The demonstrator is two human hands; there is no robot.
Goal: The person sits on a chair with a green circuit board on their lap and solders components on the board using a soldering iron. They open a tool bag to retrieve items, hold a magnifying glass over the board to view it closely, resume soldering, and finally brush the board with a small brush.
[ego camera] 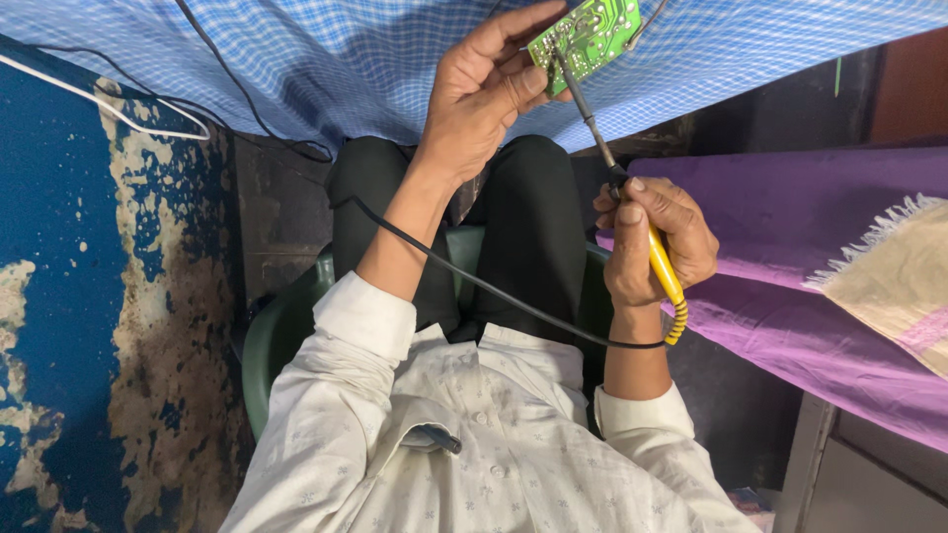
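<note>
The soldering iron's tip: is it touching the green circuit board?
Touching. In the head view, the soldering iron, held in the right hand, ends on the green circuit board held by the left hand.

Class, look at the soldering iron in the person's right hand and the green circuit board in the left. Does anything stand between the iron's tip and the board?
Nothing visible does. The soldering iron, gripped in the right hand, runs straight up to the green circuit board held by the left hand, and its tip appears to meet the board's face.

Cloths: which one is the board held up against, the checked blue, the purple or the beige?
The checked blue cloth. The green board in the left hand overlaps it; the purple cloth and fringed beige cloth lie off to the right.
</note>
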